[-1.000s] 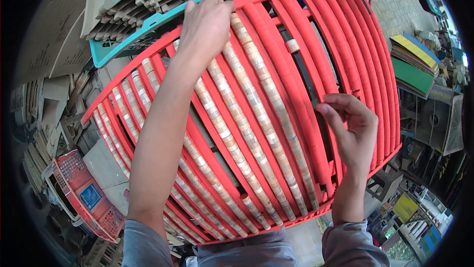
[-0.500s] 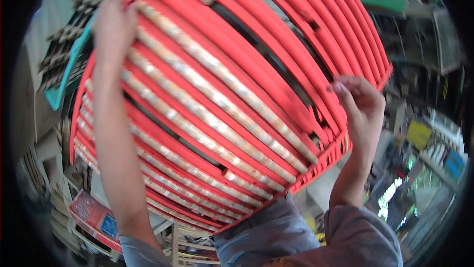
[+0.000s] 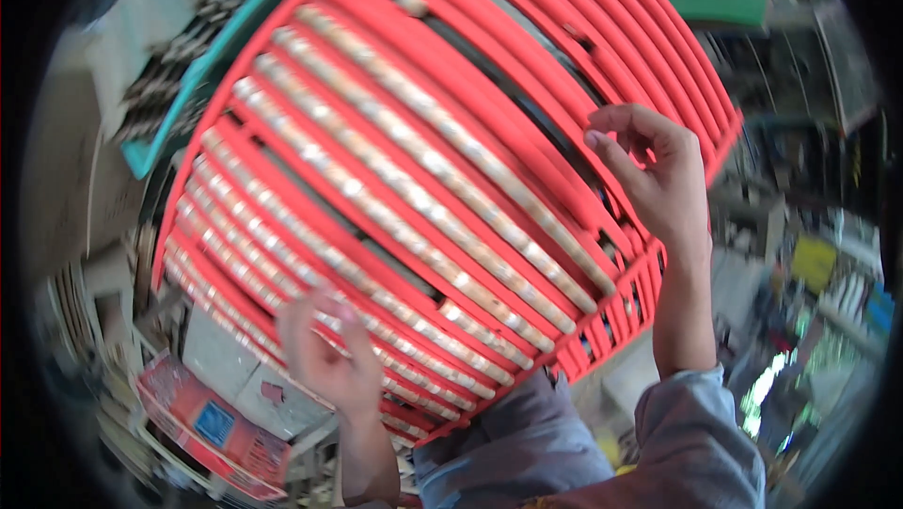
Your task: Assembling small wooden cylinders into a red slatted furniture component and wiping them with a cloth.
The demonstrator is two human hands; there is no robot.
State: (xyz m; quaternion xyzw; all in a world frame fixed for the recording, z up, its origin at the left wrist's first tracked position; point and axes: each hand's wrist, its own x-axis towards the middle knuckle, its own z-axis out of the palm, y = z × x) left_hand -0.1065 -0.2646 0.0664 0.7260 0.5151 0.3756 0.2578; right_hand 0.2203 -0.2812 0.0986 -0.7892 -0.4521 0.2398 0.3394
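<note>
Left hand (image 3: 331, 354): loosely curled, nearer pale rows (image 3: 420, 198); grip unclear
Right hand (image 3: 649, 170): curled, right of rows; grip unclear
Row axis: upper left to lower right

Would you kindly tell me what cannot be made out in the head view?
Left hand: head view, motion blur hides whether its fingertips touch anything.
Right hand: head view, curled fingers hide whether it holds anything.
Pale segmented rows: head view, blur hides the piece count.
Red rack: head view, top edge cuts off its far part.
</note>
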